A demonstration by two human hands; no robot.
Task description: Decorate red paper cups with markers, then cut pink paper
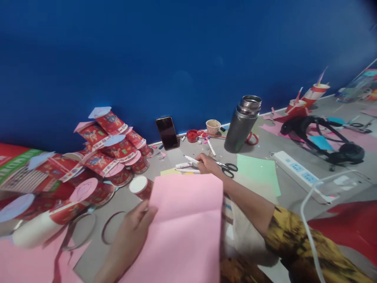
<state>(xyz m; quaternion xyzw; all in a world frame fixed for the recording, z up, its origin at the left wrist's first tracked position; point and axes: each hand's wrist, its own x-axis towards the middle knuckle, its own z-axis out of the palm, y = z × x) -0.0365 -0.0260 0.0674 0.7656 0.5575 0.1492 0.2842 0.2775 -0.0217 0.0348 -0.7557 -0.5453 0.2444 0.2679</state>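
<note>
My left hand (137,222) grips the left edge of a large pink sheet of paper (188,220), thumb on top. A crease runs across the sheet, which hangs in front of me and hides part of the table. Beyond its top edge my right hand (207,164) is closed, its fingers pinching the end of a white marker (191,158). Another white marker (183,165) lies just beside it. Close to the right wrist is a pair of black-handled scissors (228,169). A printed paper cup (141,186) stands at the pink sheet's upper left corner.
Stacked red paper cups (108,145) fill the left side. A phone (167,133) leans against the blue wall. Right of centre are an uncapped flask (243,125), green paper (257,171), a power strip (297,173), a black head strap (338,151) and a white cable (304,216).
</note>
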